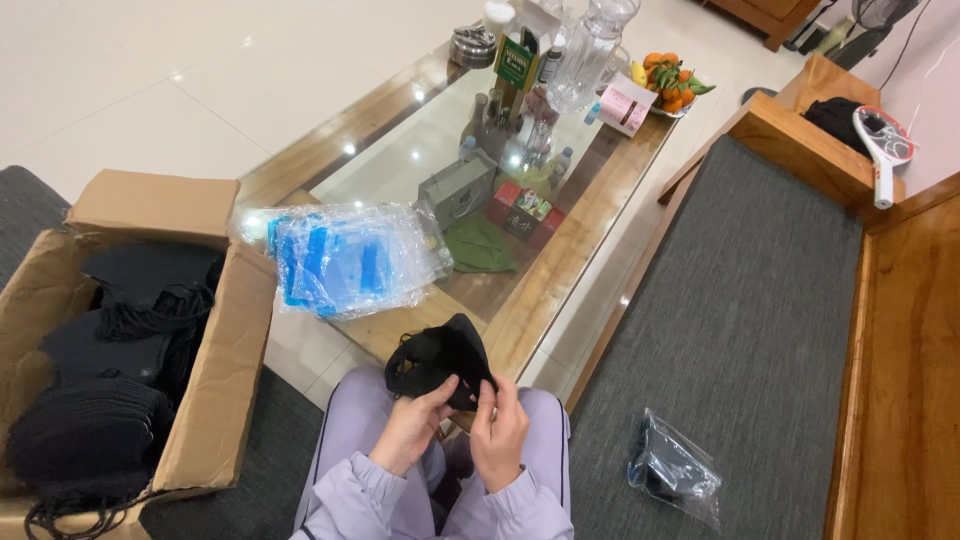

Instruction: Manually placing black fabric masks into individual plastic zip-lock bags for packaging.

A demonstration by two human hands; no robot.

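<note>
A black fabric face mask (445, 358) with ear loops is held over my lap. My left hand (412, 428) grips its lower left side and my right hand (498, 428) pinches its right edge. Both hands are close together just above my knees in light purple trousers. To my left stands an open cardboard box (215, 380) filled with several black masks (90, 430) and loose black loops. A stack of clear plastic bags with blue print (345, 262) lies on the near end of the glass table. One filled clear bag (675, 468) lies on the grey cushion to my right.
A glass-topped wooden coffee table (555, 270) carries bottles, a glass jug (590, 50), small boxes and a fruit dish (668, 80). A grey cushioned wooden bench (740, 300) runs along the right, with a white racket-shaped zapper (883, 150) on its arm. White tiled floor lies beyond.
</note>
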